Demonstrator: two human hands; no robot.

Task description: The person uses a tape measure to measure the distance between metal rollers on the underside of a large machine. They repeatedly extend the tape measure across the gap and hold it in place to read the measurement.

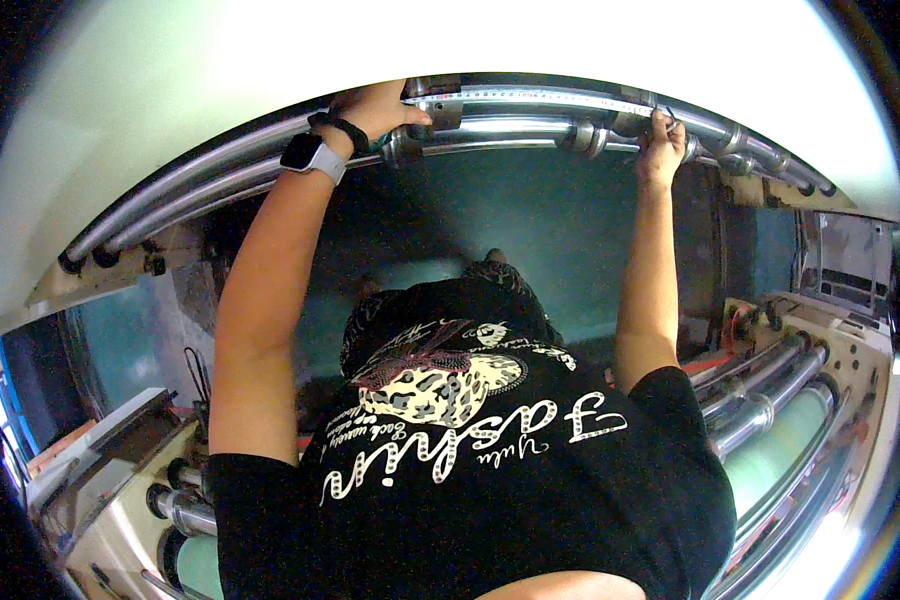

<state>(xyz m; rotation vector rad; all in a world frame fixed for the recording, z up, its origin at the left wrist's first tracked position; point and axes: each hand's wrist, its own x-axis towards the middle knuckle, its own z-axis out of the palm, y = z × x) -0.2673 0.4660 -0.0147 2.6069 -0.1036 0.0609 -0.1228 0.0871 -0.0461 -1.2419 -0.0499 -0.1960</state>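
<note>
A pale measuring tape [530, 97] with printed marks stretches along a shiny metal shaft [510, 83] between my hands. My left hand [375, 108], with a watch [313, 155] and a dark band at the wrist, is closed at the left end of this span. Its thumb lies along a metal collar [448, 113]; its other fingers are mostly hidden behind the shaft. My right hand [661, 150] is closed at the tape's right end, pinching the tape by another dark collar. Something teal shows below my left hand, too little of it to name.
A second metal shaft [510, 130] with ring collars [582, 140] runs parallel, nearer me. A white panel [470, 35] rises beyond the shafts. Behind me, to the right, stands a machine frame with steel rollers [760, 400] and a pale green roll [785, 445]; similar rollers [185, 510] are at lower left.
</note>
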